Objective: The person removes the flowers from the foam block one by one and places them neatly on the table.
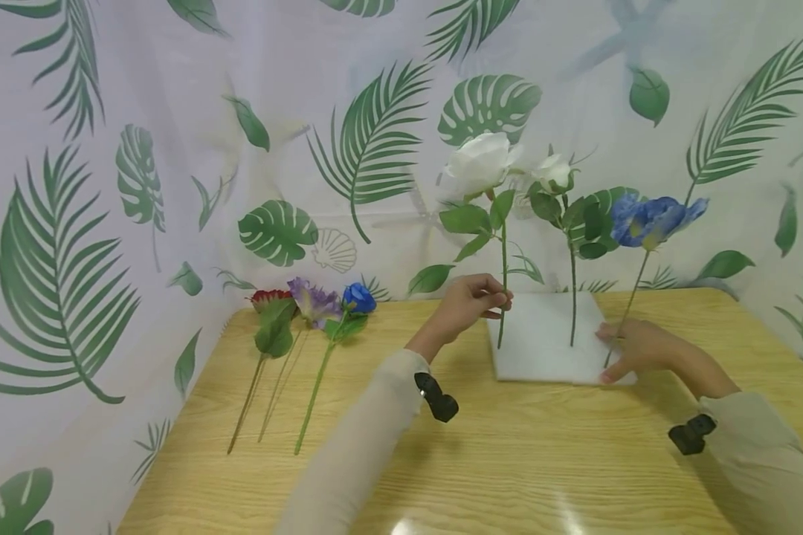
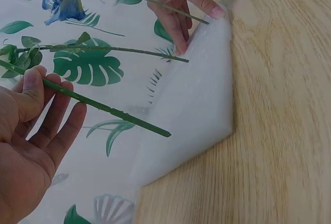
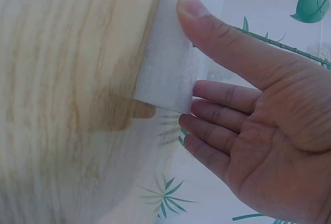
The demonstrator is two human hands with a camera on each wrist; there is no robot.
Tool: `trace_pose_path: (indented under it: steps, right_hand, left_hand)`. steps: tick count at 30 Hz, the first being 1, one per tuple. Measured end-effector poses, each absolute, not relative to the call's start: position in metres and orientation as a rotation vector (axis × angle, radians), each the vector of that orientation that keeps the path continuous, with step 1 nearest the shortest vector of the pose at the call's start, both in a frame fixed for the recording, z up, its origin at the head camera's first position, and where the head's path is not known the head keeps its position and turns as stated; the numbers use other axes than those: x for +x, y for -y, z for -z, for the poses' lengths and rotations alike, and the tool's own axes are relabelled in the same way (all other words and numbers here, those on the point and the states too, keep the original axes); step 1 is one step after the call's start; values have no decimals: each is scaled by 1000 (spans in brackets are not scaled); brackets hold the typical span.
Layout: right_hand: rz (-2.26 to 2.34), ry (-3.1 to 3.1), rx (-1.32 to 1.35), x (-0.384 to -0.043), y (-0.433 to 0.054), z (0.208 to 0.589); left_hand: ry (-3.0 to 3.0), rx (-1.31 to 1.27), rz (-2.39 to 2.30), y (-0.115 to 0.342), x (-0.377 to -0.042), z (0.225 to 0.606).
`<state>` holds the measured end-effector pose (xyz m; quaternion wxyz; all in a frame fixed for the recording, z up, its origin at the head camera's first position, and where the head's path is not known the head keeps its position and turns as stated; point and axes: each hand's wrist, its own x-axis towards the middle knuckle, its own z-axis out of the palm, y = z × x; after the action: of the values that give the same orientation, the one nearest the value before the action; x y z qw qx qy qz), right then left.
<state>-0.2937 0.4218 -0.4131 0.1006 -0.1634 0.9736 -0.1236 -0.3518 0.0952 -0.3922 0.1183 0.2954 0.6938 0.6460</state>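
Between thumb and fingertips, my left hand [image 1: 471,305] pinches the green stem of a large white artificial rose [image 1: 482,163]. In the left wrist view the rose's cut stem end [image 2: 168,134] shows just over the white foam block [image 1: 542,357]. My right hand [image 1: 649,348] holds the block at its right end, thumb by the front edge and the other fingers along the side. A smaller white rose [image 1: 554,172] stands upright in the middle of the block. Near the right hand, a blue flower [image 1: 656,221] stands in the block, leaning right.
Left on the wooden table [image 1: 508,461] lie a red flower [image 1: 271,299], a purple flower [image 1: 316,303] and a blue rose [image 1: 359,297], stems toward the front. A leaf-print cloth [image 1: 375,96] hangs behind the table.
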Motion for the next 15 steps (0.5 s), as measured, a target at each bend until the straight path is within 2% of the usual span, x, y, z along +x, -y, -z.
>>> trace_pose_path:
  steps: [15]
  right_hand:
    - [391,-2884,-518,-290,-422,413]
  left_hand:
    - [-2112,761,-1909,-45,-359,399]
